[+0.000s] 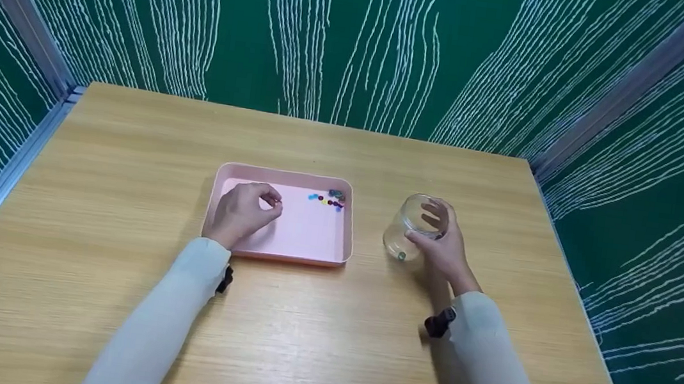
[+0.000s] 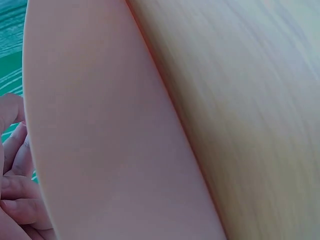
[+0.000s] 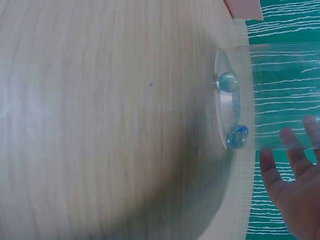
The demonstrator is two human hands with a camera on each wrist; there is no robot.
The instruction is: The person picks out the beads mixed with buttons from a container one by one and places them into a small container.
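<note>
Over the left half of a pink tray (image 1: 285, 237), my left hand (image 1: 241, 214) pinches what looks like a small red bead between thumb and forefinger. Several small coloured beads (image 1: 323, 200) and dark green marbles (image 1: 335, 194) lie in the tray's far right corner. To the right of the tray, my right hand (image 1: 448, 249) grips a clear jar (image 1: 399, 227) around its side, near the mouth. In the right wrist view, glass marbles (image 3: 228, 82) lie at the jar's bottom, close to the wood. The tray's wall (image 2: 110, 120) hides part of my left hand in the left wrist view.
Everything stands on a wooden table (image 1: 313, 330). Green panels with white wavy lines (image 1: 244, 33) rise behind it and at both sides, with metal posts (image 1: 624, 89) at the corners.
</note>
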